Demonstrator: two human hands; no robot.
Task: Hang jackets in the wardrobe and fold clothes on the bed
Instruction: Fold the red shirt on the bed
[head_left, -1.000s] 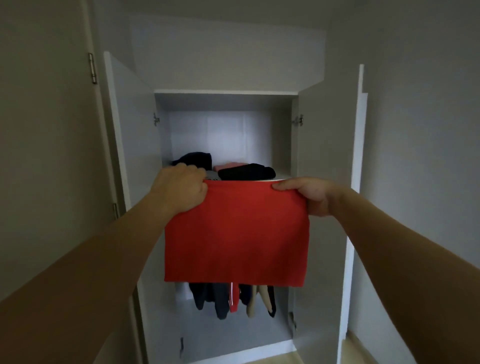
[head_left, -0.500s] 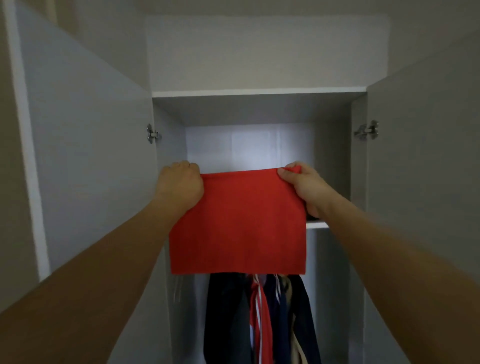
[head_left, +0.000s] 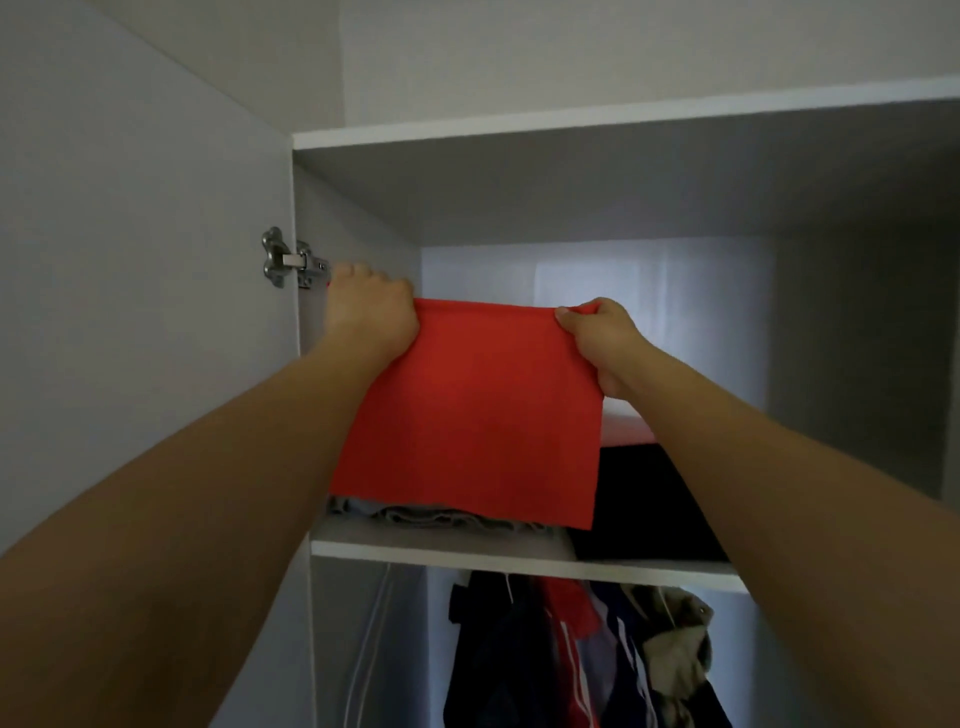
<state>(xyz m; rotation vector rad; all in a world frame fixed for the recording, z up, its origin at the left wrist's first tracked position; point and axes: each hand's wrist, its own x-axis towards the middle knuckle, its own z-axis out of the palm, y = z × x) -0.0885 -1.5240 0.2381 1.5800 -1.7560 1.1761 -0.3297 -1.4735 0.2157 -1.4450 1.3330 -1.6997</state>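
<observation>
A folded red garment (head_left: 472, 410) hangs flat in front of the wardrobe's upper compartment. My left hand (head_left: 371, 312) grips its top left corner, and my right hand (head_left: 602, 338) pinches its top right corner. Both arms reach up and forward. The garment's lower edge hangs just above a folded grey cloth (head_left: 441, 517) on the white shelf (head_left: 519, 558). Folded dark clothes (head_left: 649, 504) lie on the shelf to the right, with something pink (head_left: 626, 428) on top. Several jackets (head_left: 582, 654) hang below the shelf.
The left wardrobe door (head_left: 140, 291) stands open, with a metal hinge (head_left: 291, 262) close to my left hand. The wardrobe's top panel (head_left: 623, 117) spans above. The right inner wall (head_left: 857, 364) bounds the compartment.
I have come closer to the wardrobe and both hands have carried the red garment forward into the upper compartment, over the folded clothes on the shelf.
</observation>
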